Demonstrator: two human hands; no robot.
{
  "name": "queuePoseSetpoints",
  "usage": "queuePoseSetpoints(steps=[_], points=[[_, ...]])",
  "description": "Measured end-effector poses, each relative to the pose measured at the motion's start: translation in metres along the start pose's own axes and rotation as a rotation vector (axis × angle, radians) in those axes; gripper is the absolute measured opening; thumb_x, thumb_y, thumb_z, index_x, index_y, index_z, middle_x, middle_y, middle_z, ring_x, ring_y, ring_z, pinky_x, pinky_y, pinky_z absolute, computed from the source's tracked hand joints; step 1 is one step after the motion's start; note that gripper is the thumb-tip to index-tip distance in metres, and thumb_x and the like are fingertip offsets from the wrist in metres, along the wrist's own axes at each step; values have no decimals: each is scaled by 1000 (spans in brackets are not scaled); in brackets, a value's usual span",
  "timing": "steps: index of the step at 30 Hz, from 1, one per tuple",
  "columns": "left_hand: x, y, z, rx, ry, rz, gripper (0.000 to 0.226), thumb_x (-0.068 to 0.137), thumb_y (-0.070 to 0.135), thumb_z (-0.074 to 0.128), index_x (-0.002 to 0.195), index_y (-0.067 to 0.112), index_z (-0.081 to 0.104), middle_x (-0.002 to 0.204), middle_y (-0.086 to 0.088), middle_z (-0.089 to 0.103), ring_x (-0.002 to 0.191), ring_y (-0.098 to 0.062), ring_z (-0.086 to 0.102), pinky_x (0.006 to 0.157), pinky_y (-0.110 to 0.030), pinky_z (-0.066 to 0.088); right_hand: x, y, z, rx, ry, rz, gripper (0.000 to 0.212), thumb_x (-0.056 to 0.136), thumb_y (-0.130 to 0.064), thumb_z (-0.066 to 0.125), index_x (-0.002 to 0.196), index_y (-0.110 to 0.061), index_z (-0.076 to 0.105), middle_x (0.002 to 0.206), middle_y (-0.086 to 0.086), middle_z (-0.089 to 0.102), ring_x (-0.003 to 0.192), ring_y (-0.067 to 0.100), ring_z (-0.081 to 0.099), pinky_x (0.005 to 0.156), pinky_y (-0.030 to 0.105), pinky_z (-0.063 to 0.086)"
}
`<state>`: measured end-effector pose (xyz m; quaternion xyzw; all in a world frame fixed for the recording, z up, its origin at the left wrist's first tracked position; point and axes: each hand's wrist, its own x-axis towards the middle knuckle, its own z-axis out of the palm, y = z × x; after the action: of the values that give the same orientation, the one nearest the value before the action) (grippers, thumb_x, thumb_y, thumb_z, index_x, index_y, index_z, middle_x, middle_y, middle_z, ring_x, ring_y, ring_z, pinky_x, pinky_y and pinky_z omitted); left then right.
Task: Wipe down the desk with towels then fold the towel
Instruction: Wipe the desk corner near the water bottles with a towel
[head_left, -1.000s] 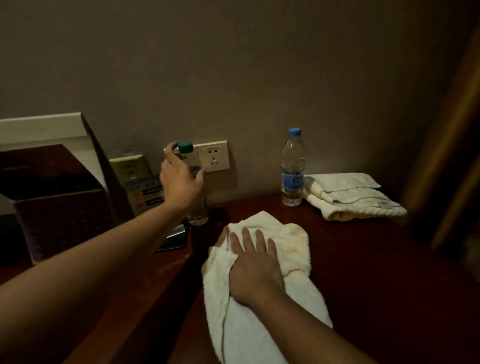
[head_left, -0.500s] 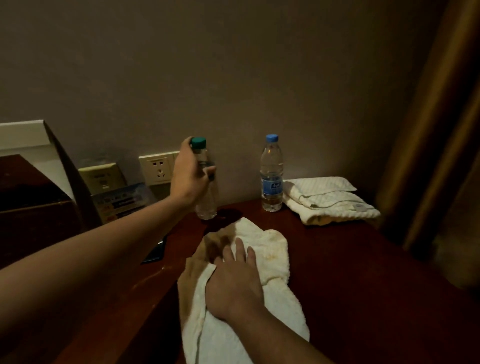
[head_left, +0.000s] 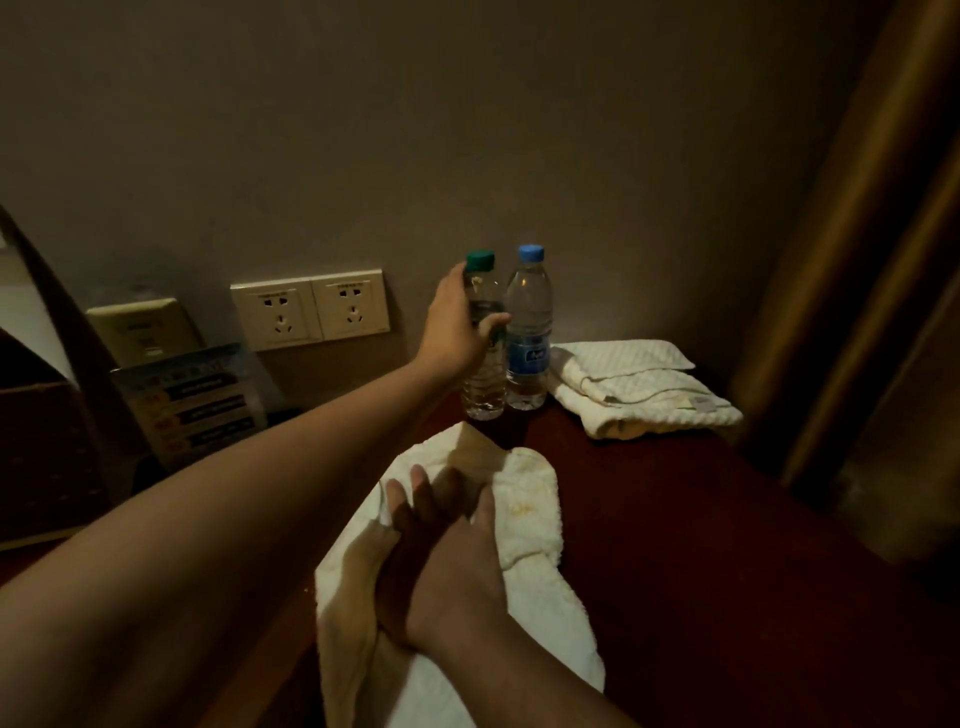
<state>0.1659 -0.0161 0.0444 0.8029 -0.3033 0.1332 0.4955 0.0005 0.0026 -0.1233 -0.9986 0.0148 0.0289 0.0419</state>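
Note:
A crumpled white towel (head_left: 524, 514) lies on the dark red desk (head_left: 701, 545) in front of me. My right hand (head_left: 441, 551) presses flat on it with fingers spread. My left hand (head_left: 457, 327) reaches across and grips a clear bottle with a green cap (head_left: 483, 384), which stands on the desk at the back, touching a blue-capped bottle (head_left: 527, 332). A second towel (head_left: 639, 389), folded, lies at the back right by the wall.
Two wall sockets (head_left: 310, 310) sit on the grey wall to the left. A printed card (head_left: 192, 400) leans below them beside a dark box (head_left: 41, 457). A brown curtain (head_left: 857, 260) hangs at the right, past the desk's edge.
My left hand has carried the green-capped bottle rightward from by the sockets and set it beside the blue-capped bottle. The right hand stays on the towel. The view has swung right.

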Motion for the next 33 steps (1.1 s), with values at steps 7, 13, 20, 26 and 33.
queuePoseSetpoints(steps=[7, 13, 20, 26, 33], points=[[-37, 11, -42, -1, -165, -289, 79, 100, 37, 59, 162, 17, 14, 161, -10, 35, 141, -29, 44, 112, -47, 44, -61, -29, -69, -27, -63, -30, 74, 98, -53, 20, 165, -23, 13, 173, 5, 4, 158, 35, -9, 121, 63, -12], [-136, 12, -125, -219, 50, -404, 59, 104, 50, 43, 157, 26, 32, 153, 1, 45, 135, -18, 48, 111, -45, 43, -78, -23, -50, 16, -91, -102, 110, 59, -60, -13, 165, -34, 4, 172, -8, -14, 155, 28, -26, 116, 59, -25], [-217, 10, -191, -17, 145, -331, 37, 109, 43, 34, 131, 35, 63, 133, 12, 63, 124, -5, 56, 104, -34, 48, -65, -28, -50, 31, -3, -68, 85, 78, -49, -7, 161, -36, -19, 169, -8, -27, 156, 26, -23, 125, 53, -10], [-229, 5, -183, 223, 210, -324, 30, 105, 28, 46, 89, 35, 70, 86, 16, 70, 85, 7, 63, 74, -26, 57, -11, -27, -53, -22, 10, -39, 84, 102, -47, 41, 162, -34, -17, 171, -5, -21, 158, 27, -17, 126, 54, -5], [-214, 10, -222, 243, 229, -287, 28, 104, 26, 47, 89, 34, 69, 86, 16, 67, 77, 7, 63, 59, -9, 42, 76, -32, -51, -2, 31, 85, 80, 103, -57, 36, 164, -32, -11, 172, -1, -16, 158, 34, -13, 125, 59, -5]])
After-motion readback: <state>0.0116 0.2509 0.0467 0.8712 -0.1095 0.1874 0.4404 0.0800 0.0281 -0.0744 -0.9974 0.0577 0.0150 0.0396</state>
